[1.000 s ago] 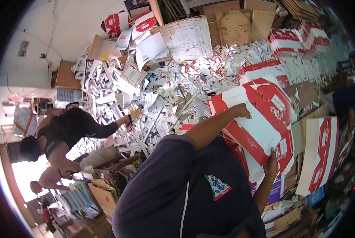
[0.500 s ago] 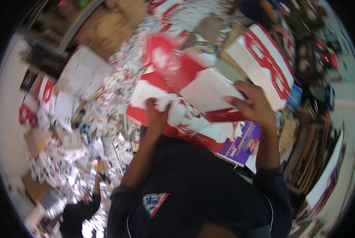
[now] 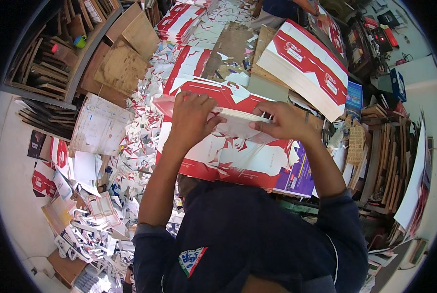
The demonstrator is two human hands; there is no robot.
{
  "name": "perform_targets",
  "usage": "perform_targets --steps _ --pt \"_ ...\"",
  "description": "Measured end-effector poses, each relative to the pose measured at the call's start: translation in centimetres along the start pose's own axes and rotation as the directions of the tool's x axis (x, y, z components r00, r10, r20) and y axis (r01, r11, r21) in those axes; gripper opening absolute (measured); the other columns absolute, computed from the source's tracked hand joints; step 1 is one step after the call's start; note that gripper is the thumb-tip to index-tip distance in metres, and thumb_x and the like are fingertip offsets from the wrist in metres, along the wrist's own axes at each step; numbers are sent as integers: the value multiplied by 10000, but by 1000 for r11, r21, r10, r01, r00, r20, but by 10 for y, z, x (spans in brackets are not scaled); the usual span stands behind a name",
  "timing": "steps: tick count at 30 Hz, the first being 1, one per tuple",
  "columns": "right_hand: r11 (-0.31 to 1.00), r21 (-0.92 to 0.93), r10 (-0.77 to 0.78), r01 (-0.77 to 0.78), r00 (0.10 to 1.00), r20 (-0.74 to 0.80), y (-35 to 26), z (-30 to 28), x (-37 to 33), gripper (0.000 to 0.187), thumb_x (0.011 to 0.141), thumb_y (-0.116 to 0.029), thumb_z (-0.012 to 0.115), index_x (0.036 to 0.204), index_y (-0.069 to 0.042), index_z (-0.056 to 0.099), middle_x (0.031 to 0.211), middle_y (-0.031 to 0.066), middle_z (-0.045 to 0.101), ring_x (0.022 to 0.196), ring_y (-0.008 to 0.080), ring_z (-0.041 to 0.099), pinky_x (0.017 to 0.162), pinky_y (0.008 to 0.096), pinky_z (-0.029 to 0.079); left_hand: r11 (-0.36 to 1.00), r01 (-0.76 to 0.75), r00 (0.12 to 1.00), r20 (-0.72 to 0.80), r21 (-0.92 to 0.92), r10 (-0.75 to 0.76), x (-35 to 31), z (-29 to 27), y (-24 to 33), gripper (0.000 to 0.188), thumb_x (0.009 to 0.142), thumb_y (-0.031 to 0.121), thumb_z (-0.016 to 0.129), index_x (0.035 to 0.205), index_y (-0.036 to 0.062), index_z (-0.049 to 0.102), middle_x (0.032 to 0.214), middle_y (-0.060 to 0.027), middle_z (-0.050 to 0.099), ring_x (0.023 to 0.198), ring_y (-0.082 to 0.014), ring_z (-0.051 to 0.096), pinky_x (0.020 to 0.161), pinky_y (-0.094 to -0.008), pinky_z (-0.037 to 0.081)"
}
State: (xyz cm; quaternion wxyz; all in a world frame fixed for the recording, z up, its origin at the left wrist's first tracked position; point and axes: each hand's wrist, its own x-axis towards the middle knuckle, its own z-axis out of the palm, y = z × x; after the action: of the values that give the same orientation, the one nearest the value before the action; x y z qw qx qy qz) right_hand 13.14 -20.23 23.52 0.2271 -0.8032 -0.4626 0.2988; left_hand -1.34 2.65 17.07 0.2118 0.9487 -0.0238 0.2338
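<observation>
fingers of both hands pinch a thin stack of red-and-white carton sheets (image 3: 238, 119): left hand (image 3: 191, 119) at its left end, right hand (image 3: 284, 122) at its right. a second ago only one flat sheet was gripped; now they're squared above the pile (image 3: 218, 156) at the bench's near edge.

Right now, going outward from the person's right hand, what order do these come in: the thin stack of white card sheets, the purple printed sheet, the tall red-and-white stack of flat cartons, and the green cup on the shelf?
1. Thin stack of white card sheets: gripped in the right hand.
2. Purple printed sheet: just below, toward the person.
3. Tall red-and-white stack of flat cartons: above, slightly right; close to the purple sheet's distance.
4. Green cup: far upper left, on the wooden shelf.
</observation>
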Motion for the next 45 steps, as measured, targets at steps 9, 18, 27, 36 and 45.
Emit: perform_targets --steps 9,18,27,36,45 --pt "804 570 10 -171 962 274 64 -2 28 210 905 -233 754 953 -30 730 846 -14 688 814 62 584 753 256 459 996 -24 998 57 -80 29 13 4 -4 346 698 375 831 878 126 671 839 -29 639 871 -263 608 944 -459 380" --pt "887 461 27 -29 1000 10 37 5 14 210 921 -232 730 904 -22 724 805 2 665 789 80 558 708 281 437 997 -26 997 65 -71 31 16 5 -6 373 699 401 829 883 119 668 839 -30 643 899 -262 602 959 -465 375" --pt "960 277 94 -50 984 -148 39 21 3 317 919 -343 713 888 -28 706 705 39 627 646 115 541 590 315 438 998 -48 993 106 -34 51 16 7 -8 340 699 349 831 904 116 693 869 -27 664 906 -227 612 961 -454 367" --pt "988 157 15 9 988 -155 18 18 8 298 951 -307 681 916 -12 709 736 90 670 640 156 617 587 333 478 995 -25 996 79 -93 32 14 6 -4 329 693 347 840 899 135 696 864 -14 667 957 -220 620 965 -470 368" --pt "995 -92 -64 31 924 -376 0 35 -3 259 958 -255 635 873 -15 682 732 144 660 600 282 644 551 372 499 996 -33 996 80 -79 39 11 9 -5 370 667 340 850 923 125 692 925 -26 693 994 -225 625 1041 -487 350"
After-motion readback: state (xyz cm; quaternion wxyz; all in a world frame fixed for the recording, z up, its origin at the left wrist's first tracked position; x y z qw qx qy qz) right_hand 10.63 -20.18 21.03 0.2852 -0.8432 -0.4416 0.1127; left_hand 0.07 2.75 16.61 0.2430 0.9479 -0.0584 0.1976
